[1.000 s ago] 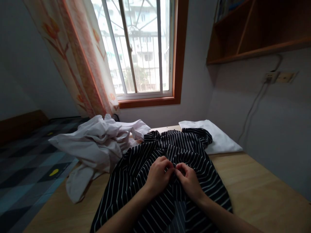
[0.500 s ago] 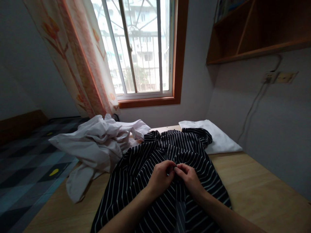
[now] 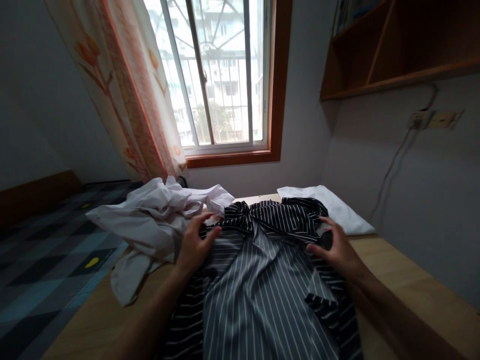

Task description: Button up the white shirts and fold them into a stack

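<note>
- A black shirt with thin white stripes lies spread open on a wooden table, filling the lower centre of the view from about 6 o'clock up toward the middle.
- The shirt's two front panels are pulled apart, so its paler grey striped inside faces up between them.
- The shirt collar sits bunched at the far end, toward 12 o'clock from the hands.
- The left hand is at about 9 o'clock from the shirt's centre. Its fingers are curled over the left front edge of the shirt, pinching the fabric near the shoulder.
- The right hand is at about 3 o'clock from the shirt's centre. It rests on the right front panel with fingers spread and slightly bent, pressing on the cloth; whether it actually grasps a fold cannot be told.
- The two hands are well apart, one on each side of the open shirt.
- A crumpled heap of white clothing lies at 10 o'clock, touching the shirt's left shoulder and just beside the left hand.
- A folded white garment lies flat at 1 o'clock, partly under the shirt's far right corner.
- Beyond the table, at 12 o'clock, is a barred window with a wooden frame.
- A patterned curtain hangs at 11 o'clock.
- A wooden shelf is mounted on the wall at 2 o'clock.
</note>
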The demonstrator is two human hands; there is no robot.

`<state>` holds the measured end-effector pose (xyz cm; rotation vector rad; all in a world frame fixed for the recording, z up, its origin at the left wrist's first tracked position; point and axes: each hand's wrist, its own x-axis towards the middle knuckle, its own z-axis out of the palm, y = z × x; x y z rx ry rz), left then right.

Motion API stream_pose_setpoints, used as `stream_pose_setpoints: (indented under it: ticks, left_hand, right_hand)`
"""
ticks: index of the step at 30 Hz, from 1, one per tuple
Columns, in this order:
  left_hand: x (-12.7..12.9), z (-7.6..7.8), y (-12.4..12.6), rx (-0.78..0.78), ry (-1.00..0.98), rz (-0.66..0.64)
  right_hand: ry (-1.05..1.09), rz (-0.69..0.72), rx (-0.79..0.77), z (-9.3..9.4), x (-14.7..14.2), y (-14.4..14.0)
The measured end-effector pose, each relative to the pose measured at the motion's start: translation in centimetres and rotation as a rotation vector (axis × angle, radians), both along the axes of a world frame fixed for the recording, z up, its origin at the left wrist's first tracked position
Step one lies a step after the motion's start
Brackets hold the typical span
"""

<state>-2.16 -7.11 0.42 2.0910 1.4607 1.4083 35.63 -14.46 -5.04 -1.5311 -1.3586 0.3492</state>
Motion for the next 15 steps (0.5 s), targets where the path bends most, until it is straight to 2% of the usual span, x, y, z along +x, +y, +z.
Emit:
stream_pose_setpoints:
  ticks: [2, 3, 5, 7, 9, 11, 13, 15]
  left_hand:
    - [1.0, -2.0, -1.7, -0.232, 0.346, -0.190]
    - [1.6, -3.1, -2.5, -0.344, 0.492, -0.236]
    - [2.6, -4.8, -3.8, -0.480, 0.694, -0.257]
    - [3.1, -5.5, -4.8, -0.494, 0.769, -0.297]
    - [3.3, -5.6, -5.7, -0.473, 0.747, -0.392]
    - [3.5, -5.5, -6.5, -0.473, 0.681, -0.522]
    - [4.1, -5.7, -7.4, -0.478, 0.609, -0.615]
    - [5.0, -6.0, -8.1, -0.456, 0.544, -0.630]
  right_hand:
    - [-0.306, 0.233, -0.185, -1.1, -1.6, -0.6]
    - [-0.419, 0.301, -0.259, -1.8, -2.7, -0.9]
    - [-0.548, 0.338, -0.345, -2.8, -4.8, -1.2]
    - [-0.565, 0.340, -0.358, -3.4, -6.4, -1.4]
    - [-0.493, 0.422, -0.323, -3.2, -7.6, -1.5]
    - [-0.334, 0.607, -0.244, -2.2, -8.5, -1.6]
    - [-0.094, 0.805, -0.161, -0.6, -9.6, -2.0]
    - [0.145, 0.967, -0.135, 1.4, -11.1, -2.6]
